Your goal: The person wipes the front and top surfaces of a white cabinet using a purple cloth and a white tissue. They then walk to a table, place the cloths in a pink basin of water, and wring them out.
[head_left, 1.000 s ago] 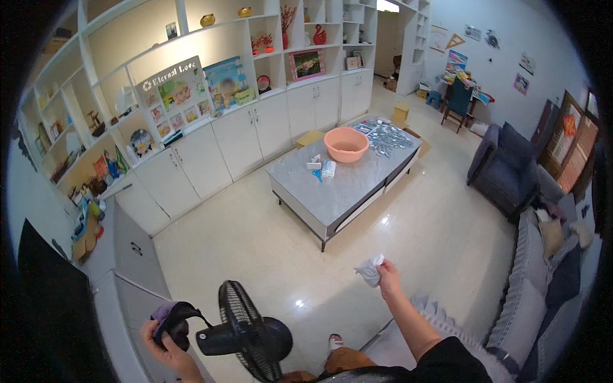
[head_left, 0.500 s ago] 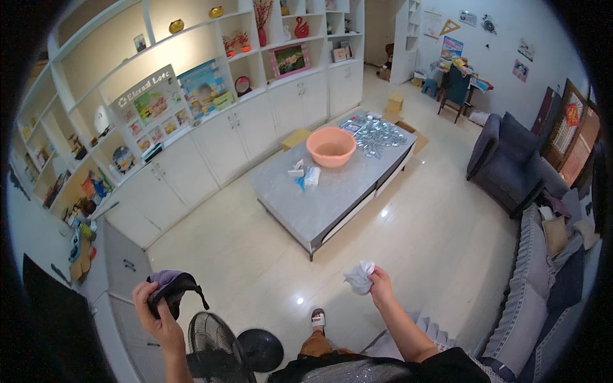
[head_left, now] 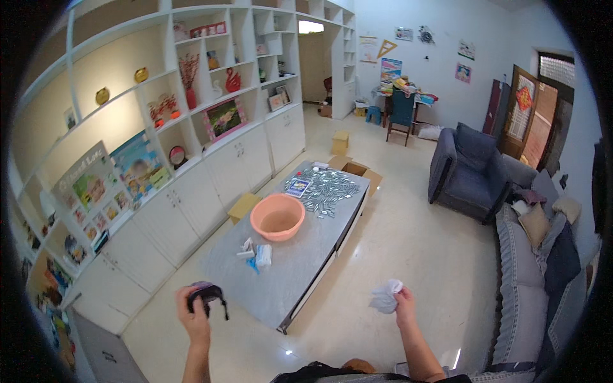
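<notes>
My left hand (head_left: 195,324) is closed round a soft purple-and-black item (head_left: 209,294) with a strap dangling from it; its exact kind is hard to make out. Out to the right, a crumpled white tissue or thin cloth (head_left: 385,297) is pinched in my right hand (head_left: 404,307). Both hands are raised in front of me, well apart, at the near end of a long grey table (head_left: 281,281). On the table are an orange plastic basin (head_left: 278,217), a white-and-blue packet (head_left: 263,255) and many small metallic pieces (head_left: 329,191) spread at the far end.
White shelving with cupboards (head_left: 217,163) runs along the left. A grey sofa (head_left: 520,268) lines the right, with a dark armchair (head_left: 469,172) beyond it. An opened cardboard box (head_left: 355,170) lies past the table, near a yellow box (head_left: 340,143) on the floor.
The view has advanced and tilted up, so the table is nearer and the black fan has dropped out of sight. Both hands keep hold of their things.
</notes>
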